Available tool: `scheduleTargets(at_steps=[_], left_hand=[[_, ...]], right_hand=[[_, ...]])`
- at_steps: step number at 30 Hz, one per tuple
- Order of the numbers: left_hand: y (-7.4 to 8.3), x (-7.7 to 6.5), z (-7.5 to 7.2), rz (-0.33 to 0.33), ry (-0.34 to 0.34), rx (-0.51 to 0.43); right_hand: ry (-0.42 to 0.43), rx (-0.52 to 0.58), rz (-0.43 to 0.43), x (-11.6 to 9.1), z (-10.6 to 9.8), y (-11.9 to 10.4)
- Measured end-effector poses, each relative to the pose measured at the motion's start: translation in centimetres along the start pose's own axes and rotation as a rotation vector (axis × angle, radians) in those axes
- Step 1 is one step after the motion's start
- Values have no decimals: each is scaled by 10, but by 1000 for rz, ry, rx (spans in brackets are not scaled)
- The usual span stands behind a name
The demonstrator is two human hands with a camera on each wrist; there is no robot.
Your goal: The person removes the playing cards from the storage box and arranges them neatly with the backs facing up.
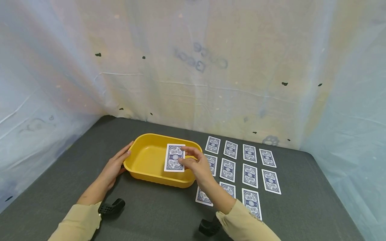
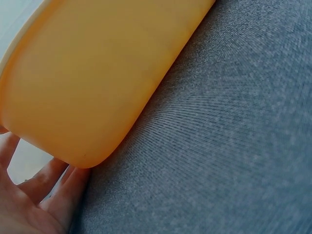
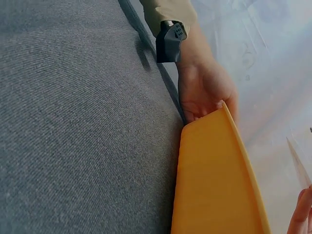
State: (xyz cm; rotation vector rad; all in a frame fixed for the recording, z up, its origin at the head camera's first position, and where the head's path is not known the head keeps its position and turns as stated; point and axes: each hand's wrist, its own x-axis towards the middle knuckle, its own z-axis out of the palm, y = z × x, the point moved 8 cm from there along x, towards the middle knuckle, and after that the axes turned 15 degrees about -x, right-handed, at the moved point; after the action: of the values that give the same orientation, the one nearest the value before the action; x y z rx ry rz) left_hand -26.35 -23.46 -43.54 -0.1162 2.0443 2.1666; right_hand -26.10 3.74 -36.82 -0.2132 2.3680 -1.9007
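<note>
A yellow plastic tray (image 1: pixel 147 178) with raised sides stands on the dark cloth. My left hand (image 1: pixel 112 167) rests against its left end with fingers spread along the outer wall; in the left wrist view those fingers (image 2: pixel 46 180) are nearly straight at the tray's lower corner. Over the tray's right half, my right hand (image 1: pixel 197 165) pinches a playing card (image 1: pixel 172 162) between thumb and fingers. Its blue-and-white patterned back faces up. The right wrist view catches only a thin edge of that card (image 3: pixel 298 163) and my fingertips.
Several more playing cards lie back up in rows to the right of the tray, among them one card (image 1: pixel 250 175) in the middle row and another (image 1: pixel 251 203) near the right sleeve. Pale plastic sheeting (image 1: pixel 193 67) hangs behind and beside the dark table (image 1: pixel 304 201).
</note>
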Motion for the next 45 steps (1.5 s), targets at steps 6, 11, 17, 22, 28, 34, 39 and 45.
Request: scheduleTargets(at_steps=[6, 11, 17, 22, 28, 34, 39, 45], left_hand=[[0, 0, 0, 9, -12, -16], [-1, 0, 0, 6, -12, -15], [-2, 1, 1, 1, -7, -23], [-2, 2, 1, 3, -9, -22], [0, 1, 0, 9, -11, -21], [0, 2, 1, 0, 7, -11], [0, 3, 1, -6, 13, -20], [1, 2, 1, -4, 2, 2]], right_hand=[[27, -14, 3, -2, -10, -1], [45, -21, 17, -4, -19, 2], [66, -47, 18, -8, -31, 4], [88, -48, 2, -13, -43, 7], [115, -73, 17, -20, -60, 13], [128, -63, 11, -26, -74, 16], [142, -81, 23, -31, -85, 21], [173, -112, 46, -39, -100, 25]])
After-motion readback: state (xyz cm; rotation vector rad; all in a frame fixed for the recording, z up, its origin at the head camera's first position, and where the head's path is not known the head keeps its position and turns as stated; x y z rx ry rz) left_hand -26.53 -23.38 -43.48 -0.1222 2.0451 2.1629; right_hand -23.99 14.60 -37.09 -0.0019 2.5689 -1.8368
